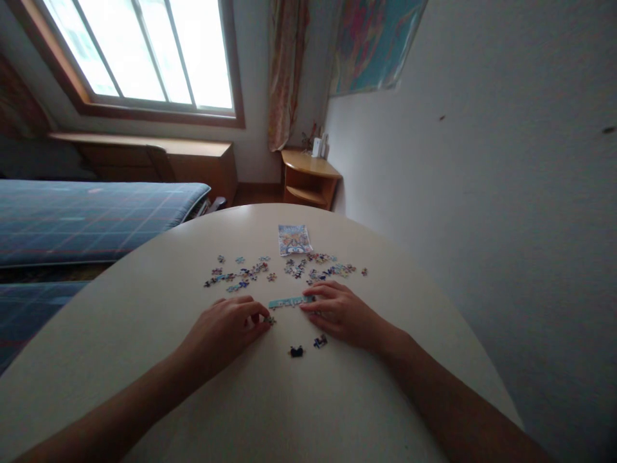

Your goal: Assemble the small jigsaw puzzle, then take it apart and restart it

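Note:
Thumb and index finger of my left hand [236,320] pinch a small jigsaw piece [271,320], just below the left end of a joined strip of puzzle [286,302]. The strip is light teal along its top edge and lies flat on the table. My right hand [340,310] rests over the strip's right end, fingers stretched out and somewhat apart, hiding that end. Nearer to me lie a dark jigsaw piece [296,352] and a small multicoloured puzzle section [320,342], both apart from the strip.
Loose jigsaw pieces are spread in a left group [241,278] and a right group [332,270] on the round white table [231,399]. Behind them lies a printed picture sheet [294,240]. A mattress [96,215] is at the left, a wall [482,193] at the right.

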Motion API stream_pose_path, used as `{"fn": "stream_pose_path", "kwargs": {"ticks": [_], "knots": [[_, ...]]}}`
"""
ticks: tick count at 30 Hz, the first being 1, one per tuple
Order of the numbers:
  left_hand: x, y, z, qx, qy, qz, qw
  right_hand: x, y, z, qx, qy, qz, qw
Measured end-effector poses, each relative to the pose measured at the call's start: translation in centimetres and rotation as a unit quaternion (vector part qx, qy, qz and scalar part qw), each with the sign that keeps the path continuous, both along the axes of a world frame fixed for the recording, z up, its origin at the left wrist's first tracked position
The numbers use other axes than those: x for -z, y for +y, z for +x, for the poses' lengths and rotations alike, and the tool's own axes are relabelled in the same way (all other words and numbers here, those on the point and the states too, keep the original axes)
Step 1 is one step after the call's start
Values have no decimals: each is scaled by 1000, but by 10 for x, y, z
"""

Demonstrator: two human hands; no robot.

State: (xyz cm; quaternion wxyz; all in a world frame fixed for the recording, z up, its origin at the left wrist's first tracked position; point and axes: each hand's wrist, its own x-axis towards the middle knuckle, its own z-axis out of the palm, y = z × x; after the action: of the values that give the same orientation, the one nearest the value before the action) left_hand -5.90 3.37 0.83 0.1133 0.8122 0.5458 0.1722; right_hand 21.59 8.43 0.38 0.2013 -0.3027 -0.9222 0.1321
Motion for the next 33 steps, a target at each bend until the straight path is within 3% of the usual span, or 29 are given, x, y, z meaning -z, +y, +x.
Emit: {"fn": "stream_pose_path", "kwargs": {"ticks": [4, 11, 14, 16, 20, 24, 28, 33], "knots": [[0, -1, 5, -2, -1, -19, 1000, -2, -1, -1, -1, 7, 0, 1000], [1, -4, 10, 19, -13, 14, 1000, -2, -1, 1, -5, 9, -1, 1000], [-4, 4, -4, -17, 6, 8, 1000, -2, 0, 1, -7, 13, 2, 1000], [-6, 15, -23, -64, 18, 54, 996, -2, 2, 1, 6, 23, 7, 1000], [6, 48, -77, -180, 58, 143, 972, -1, 12, 10, 99, 52, 14, 994], [29, 73, -115, -229, 60, 120, 964, 9, 31, 32, 223, 54, 32, 973], [41, 80, -122, -212, 61, 103, 970, 24, 49, 50, 323, 46, 54, 944], [42, 81, -121, -194, 63, 95, 974, 32, 54, 50, 335, 21, 63, 940]]}}
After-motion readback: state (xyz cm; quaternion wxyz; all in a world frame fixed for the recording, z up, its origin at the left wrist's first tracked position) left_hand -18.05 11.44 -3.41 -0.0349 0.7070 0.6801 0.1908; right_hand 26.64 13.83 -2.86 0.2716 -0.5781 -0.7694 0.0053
